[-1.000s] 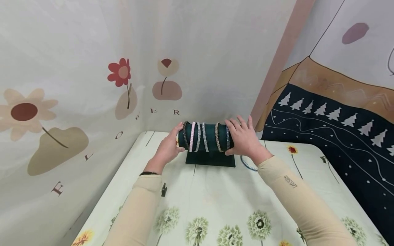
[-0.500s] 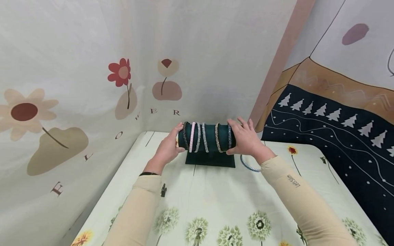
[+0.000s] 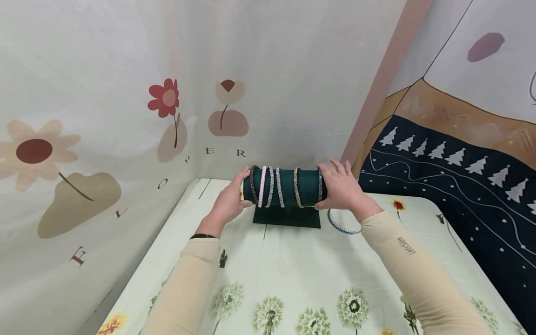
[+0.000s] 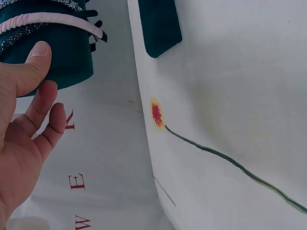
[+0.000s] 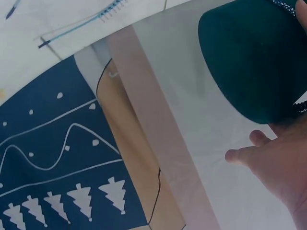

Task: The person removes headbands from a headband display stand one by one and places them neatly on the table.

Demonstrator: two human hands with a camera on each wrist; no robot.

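Note:
A dark green roll-shaped display stand [image 3: 288, 188] carries several headbands. From the left these are a dark one [image 3: 253, 185], a pink one [image 3: 262, 187], two silvery ones [image 3: 280, 187], a beige glittery one [image 3: 297, 187] and a dark blue sparkly headband [image 3: 320, 184]. My left hand [image 3: 227, 203] grips the roll's left end, thumb in front; its thumb presses the green cloth in the left wrist view. At the right end, my right hand [image 3: 342, 190] holds the blue headband between thumb and fingers. In the right wrist view the roll's bare end [image 5: 249, 57] shows; the fingertips are mostly hidden.
A loose light-blue toothed headband [image 3: 340, 228] lies on the floral tablecloth [image 3: 289, 260], partly behind my right wrist. A small black clip-like item [image 3: 223, 258] sits beside my left forearm. Printed cloth walls [image 3: 293, 93] stand close behind the stand.
My right hand has slid the blue headband rightward along the roll, away from the beige one and towards the right end. The left hand has stayed in place.

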